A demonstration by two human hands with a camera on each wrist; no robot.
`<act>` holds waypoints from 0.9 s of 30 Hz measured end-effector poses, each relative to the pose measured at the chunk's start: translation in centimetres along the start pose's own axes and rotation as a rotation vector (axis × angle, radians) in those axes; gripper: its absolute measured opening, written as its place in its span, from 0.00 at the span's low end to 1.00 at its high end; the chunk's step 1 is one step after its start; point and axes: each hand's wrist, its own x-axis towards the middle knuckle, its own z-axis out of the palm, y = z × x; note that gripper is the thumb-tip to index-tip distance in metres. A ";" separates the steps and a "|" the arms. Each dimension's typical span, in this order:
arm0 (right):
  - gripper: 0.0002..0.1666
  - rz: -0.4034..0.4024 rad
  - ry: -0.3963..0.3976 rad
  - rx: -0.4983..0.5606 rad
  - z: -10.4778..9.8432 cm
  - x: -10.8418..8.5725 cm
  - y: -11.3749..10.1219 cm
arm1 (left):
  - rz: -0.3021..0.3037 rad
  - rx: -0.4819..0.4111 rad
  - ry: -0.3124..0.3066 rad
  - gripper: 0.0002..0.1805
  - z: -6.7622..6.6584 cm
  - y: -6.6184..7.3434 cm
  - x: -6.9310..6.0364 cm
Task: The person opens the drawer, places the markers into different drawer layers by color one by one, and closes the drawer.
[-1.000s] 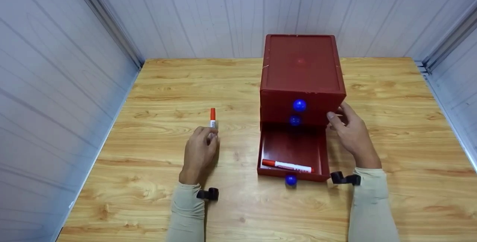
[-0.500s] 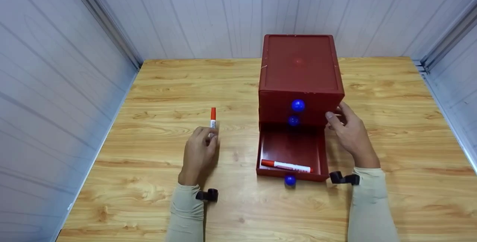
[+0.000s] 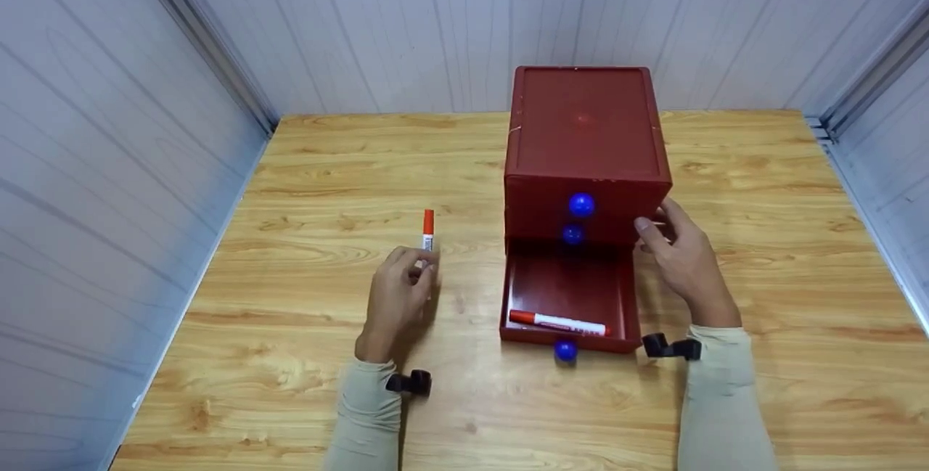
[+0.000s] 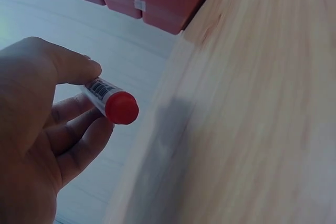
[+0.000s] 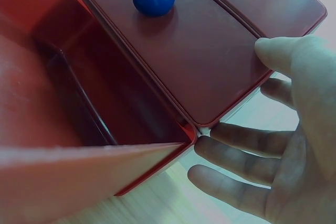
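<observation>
In the head view my left hand [image 3: 395, 297] pinches a white marker [image 3: 427, 241] with a red cap, which points away from me. The left wrist view has the marker [image 4: 102, 91] between thumb and fingers, held above the wooden table [image 4: 252, 119]. My right hand [image 3: 686, 260] rests on the right front corner of a red drawer cabinet [image 3: 584, 130]. Its thumb touches a drawer front in the right wrist view, and the fairly straight fingers [image 5: 244, 158] lie along the side. The bottom drawer [image 3: 570, 282] is pulled out, with another red-capped marker [image 3: 559, 323] lying crosswise near its front.
Blue round knobs sit on the drawer fronts, including the upper knob [image 3: 581, 205] and the bottom drawer's knob [image 3: 565, 351]. The upper drawers are closed. A pale panel wall [image 3: 406, 28] stands behind the table, with further panels at both sides.
My left hand has moved slightly to the right, and the marker has moved with it. My right hand, the cabinet and the open drawer have stayed in place.
</observation>
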 end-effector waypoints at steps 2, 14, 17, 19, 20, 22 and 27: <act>0.33 -0.002 -0.001 0.000 0.0 -0.2 -0.6 | 0.012 -0.013 -0.013 0.06 0.3 0.2 0.0; 0.34 0.028 0.001 -0.032 0.0 0.5 1.5 | 0.015 -0.034 -0.058 0.07 1.5 1.2 -0.2; 0.34 0.039 -0.002 -0.050 0.0 0.8 2.4 | 0.048 -0.034 -0.063 0.07 1.8 1.5 -0.1; 0.34 0.040 -0.004 -0.053 0.0 0.8 2.6 | 0.071 -0.038 -0.066 0.07 1.9 1.7 0.0; 0.34 0.038 -0.004 -0.057 0.0 0.8 2.6 | 0.081 -0.039 -0.067 0.06 2.0 1.7 0.0; 0.34 0.031 -0.002 -0.056 0.1 0.8 2.6 | 0.097 -0.039 -0.065 0.06 2.0 1.8 0.1; 0.33 0.009 0.003 -0.061 0.2 0.8 2.8 | 0.116 -0.014 -0.055 0.08 2.1 1.8 0.0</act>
